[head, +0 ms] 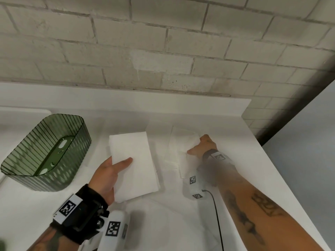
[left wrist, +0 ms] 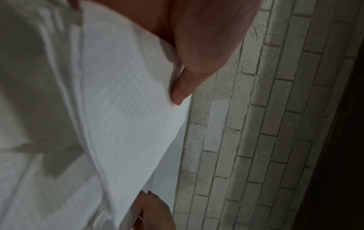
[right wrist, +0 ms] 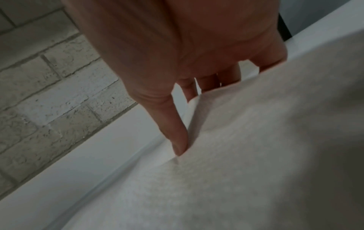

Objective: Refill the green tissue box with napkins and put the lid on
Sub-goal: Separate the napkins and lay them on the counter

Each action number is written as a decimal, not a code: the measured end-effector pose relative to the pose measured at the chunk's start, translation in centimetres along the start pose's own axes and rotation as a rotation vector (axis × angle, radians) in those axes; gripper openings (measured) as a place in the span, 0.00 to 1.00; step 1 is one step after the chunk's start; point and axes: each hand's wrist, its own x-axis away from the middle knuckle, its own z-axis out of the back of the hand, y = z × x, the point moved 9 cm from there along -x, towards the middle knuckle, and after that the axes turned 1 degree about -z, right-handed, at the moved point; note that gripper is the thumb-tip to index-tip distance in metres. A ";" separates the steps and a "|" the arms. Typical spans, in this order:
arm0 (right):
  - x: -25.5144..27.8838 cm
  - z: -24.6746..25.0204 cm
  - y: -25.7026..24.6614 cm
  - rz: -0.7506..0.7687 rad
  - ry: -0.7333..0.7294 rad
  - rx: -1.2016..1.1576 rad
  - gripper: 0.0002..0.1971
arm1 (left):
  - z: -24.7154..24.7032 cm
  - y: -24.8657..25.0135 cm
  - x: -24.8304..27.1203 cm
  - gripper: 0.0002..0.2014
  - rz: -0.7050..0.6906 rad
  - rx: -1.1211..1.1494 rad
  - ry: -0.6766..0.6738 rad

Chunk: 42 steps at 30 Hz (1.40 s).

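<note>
The green ribbed tissue box (head: 76,142) stands open at the left of the white counter, with nothing inside it. My left hand (head: 116,171) grips a thick stack of folded white napkins (head: 136,171) just right of the box, thumb (left wrist: 181,91) on top of the stack (left wrist: 122,109). My right hand (head: 196,146) is further right on a second white napkin (head: 181,140) lying on the counter. Its thumb (right wrist: 177,140) presses on that napkin (right wrist: 246,155) while the fingers (right wrist: 208,84) reach behind its lifted edge. I cannot make out a lid.
A brick wall (head: 163,51) rises behind the counter's low back ledge (head: 126,104). The counter (head: 172,223) ends in an edge along the right. A black cable (head: 216,214) runs beside my right forearm.
</note>
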 end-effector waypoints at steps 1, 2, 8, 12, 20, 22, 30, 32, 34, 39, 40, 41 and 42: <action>0.0 0.2 0.0 0.021 0.017 -0.018 0.35 | 0.1 -0.1 0.0 0.13 0.002 -0.001 0.001; 0.1 0.4 0.0 0.045 0.030 -0.018 0.33 | 0.1 -0.1 -0.1 0.13 0.003 0.002 0.002; 2.7 2.6 -1.0 0.254 0.056 -0.233 0.10 | -0.1 -0.1 0.1 0.13 0.013 0.054 -0.002; 6.4 3.4 -2.5 0.364 -0.064 -0.635 0.05 | -0.9 -0.1 0.5 0.13 0.024 0.120 -0.004; 13.0 -1.7 -6.5 0.419 -0.371 -0.911 0.09 | -3.7 -0.3 2.5 0.18 0.125 0.236 -0.054; 13.3 -2.9 -6.8 0.428 -0.280 -0.822 0.06 | -4.1 -0.4 2.9 0.24 0.138 0.246 -0.066; 14.4 -4.1 -7.1 0.467 -0.073 -0.617 0.04 | -2.8 -0.3 3.1 0.28 0.095 0.196 0.014; 14.7 -4.2 -7.4 0.478 -0.060 -0.579 0.04 | -2.8 -0.4 3.2 0.27 0.100 0.191 0.006; 14.7 -4.5 -7.4 0.479 -0.051 -0.546 0.05 | -2.9 -0.5 3.2 0.25 0.111 0.191 -0.010; 14.6 -4.7 -7.3 0.487 -0.043 -0.495 0.06 | -3.4 -0.7 3.0 0.20 0.124 0.200 -0.059; 14.7 -4.8 -7.4 0.493 -0.047 -0.476 0.07 | -3.4 -0.8 3.0 0.19 0.121 0.185 -0.069; 14.7 -4.8 -7.4 0.498 -0.049 -0.454 0.07 | -3.5 -0.9 2.9 0.17 0.114 0.166 -0.076; 14.7 -4.8 -7.5 0.505 -0.049 -0.435 0.07 | -3.5 -0.9 2.7 0.16 0.104 0.150 -0.078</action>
